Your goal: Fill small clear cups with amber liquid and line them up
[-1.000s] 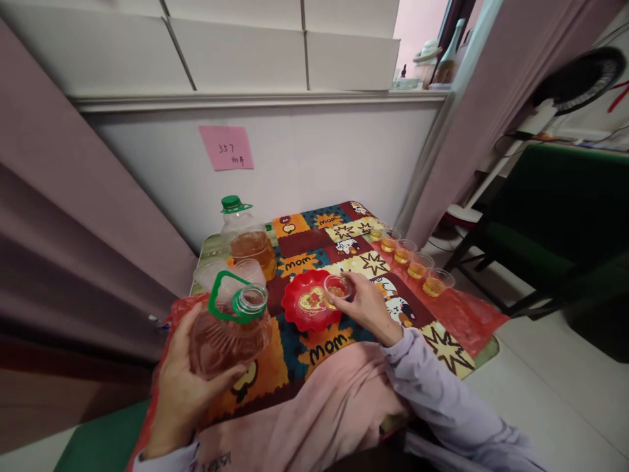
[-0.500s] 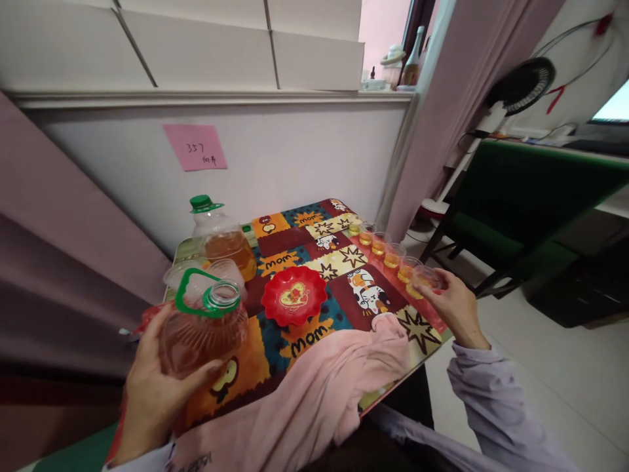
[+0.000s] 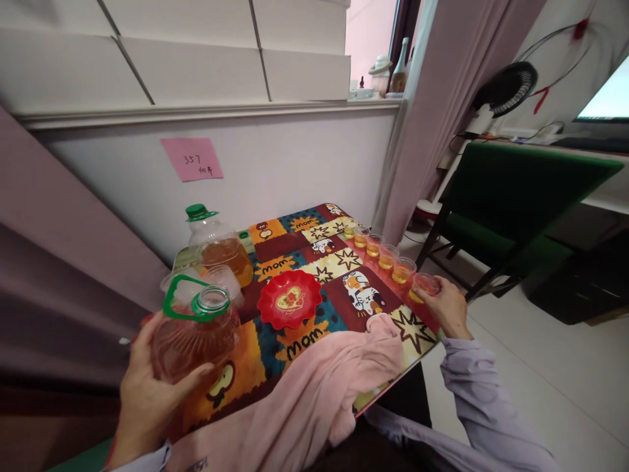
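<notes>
My left hand (image 3: 152,387) is wrapped around an uncapped clear plastic jug (image 3: 196,344) with a green handle and an amber-brown drink in it. The jug stands upright at the table's near left. At the right edge, the fingers of my right hand (image 3: 449,308) grip the rim of a small clear plastic cup (image 3: 423,286) with yellow liquid at its bottom. That cup is the nearest in a row of several similar cups, such as the neighbouring cup (image 3: 403,270). A red scalloped dish (image 3: 289,314) lies between my hands.
A second jug (image 3: 226,252) with a green cap stands at the back left, near stacked clear cups (image 3: 223,282). A pink cloth (image 3: 314,373) drapes over the near table edge. A green chair (image 3: 521,190) stands to the right.
The cup in my right hand no longer overlaps its neighbour and now sits a little apart. My left hand stays on the jug. The whole view has shifted slightly.
</notes>
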The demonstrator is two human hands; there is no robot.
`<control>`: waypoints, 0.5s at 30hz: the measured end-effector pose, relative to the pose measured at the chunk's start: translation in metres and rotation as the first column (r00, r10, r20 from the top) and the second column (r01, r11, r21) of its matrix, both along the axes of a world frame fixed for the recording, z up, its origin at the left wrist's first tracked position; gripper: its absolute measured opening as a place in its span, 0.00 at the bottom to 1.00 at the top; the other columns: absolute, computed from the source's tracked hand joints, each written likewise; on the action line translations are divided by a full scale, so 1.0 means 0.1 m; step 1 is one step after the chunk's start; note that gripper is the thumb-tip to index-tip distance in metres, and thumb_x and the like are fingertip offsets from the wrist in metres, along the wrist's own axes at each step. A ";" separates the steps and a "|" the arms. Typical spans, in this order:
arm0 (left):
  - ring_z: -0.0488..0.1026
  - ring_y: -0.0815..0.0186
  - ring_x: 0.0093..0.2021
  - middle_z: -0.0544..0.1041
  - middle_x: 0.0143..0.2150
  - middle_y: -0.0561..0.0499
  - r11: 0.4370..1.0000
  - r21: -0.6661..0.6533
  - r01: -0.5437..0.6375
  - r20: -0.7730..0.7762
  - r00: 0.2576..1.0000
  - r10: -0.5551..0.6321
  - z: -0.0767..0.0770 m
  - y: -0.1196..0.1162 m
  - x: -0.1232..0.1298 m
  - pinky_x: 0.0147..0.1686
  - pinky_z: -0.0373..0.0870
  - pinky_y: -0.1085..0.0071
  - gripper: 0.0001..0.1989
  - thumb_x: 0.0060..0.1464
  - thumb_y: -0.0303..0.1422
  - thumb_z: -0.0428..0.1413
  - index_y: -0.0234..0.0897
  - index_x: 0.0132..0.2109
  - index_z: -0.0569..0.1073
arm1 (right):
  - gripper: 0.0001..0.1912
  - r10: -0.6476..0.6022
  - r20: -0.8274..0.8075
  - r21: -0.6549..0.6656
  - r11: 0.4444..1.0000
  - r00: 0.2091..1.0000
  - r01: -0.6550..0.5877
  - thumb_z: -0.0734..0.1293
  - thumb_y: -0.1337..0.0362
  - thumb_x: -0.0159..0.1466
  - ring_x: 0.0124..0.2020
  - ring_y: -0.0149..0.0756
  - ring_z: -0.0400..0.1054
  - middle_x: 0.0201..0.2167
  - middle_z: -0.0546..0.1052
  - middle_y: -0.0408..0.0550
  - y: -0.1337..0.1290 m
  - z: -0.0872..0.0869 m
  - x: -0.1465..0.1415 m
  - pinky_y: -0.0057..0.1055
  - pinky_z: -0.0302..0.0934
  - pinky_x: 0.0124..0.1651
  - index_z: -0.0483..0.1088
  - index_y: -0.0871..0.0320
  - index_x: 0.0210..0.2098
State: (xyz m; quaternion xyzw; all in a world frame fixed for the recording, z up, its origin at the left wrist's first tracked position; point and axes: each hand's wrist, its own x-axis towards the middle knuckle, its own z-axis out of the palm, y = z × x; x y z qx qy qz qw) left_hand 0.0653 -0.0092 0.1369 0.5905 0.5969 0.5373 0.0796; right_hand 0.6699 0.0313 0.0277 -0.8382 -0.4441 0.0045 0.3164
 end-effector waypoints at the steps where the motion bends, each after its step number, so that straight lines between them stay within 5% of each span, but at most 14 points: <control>1: 0.78 0.29 0.70 0.81 0.70 0.44 1.000 0.003 -0.002 0.009 1.000 0.002 -0.01 0.00 0.00 0.74 0.70 0.27 0.53 0.35 0.52 0.80 0.50 0.69 0.76 | 0.45 -0.005 0.003 0.001 1.000 1.000 0.005 0.71 0.36 0.60 0.56 0.67 0.81 0.57 0.85 0.73 0.00 -0.01 0.00 0.53 0.73 0.58 0.80 0.65 0.63; 11: 0.77 0.30 0.71 0.77 0.73 0.39 0.999 -0.036 -0.016 -0.058 0.998 0.014 0.00 -0.07 -0.06 0.73 0.70 0.27 0.52 0.43 0.52 0.77 0.43 0.73 0.72 | 0.50 -0.001 -0.034 0.002 1.000 0.999 0.001 0.68 0.32 0.58 0.60 0.70 0.79 0.59 0.84 0.76 0.03 -0.01 -0.02 0.58 0.71 0.63 0.78 0.68 0.63; 15: 0.78 0.31 0.70 0.79 0.71 0.37 1.000 -0.018 0.014 -0.034 0.999 -0.015 0.00 -0.07 -0.03 0.72 0.73 0.30 0.56 0.41 0.54 0.79 0.40 0.73 0.71 | 0.58 -0.041 -0.029 -0.046 0.998 0.999 0.040 0.69 0.28 0.58 0.62 0.78 0.78 0.62 0.81 0.81 -0.07 0.04 -0.06 0.66 0.72 0.60 0.73 0.69 0.71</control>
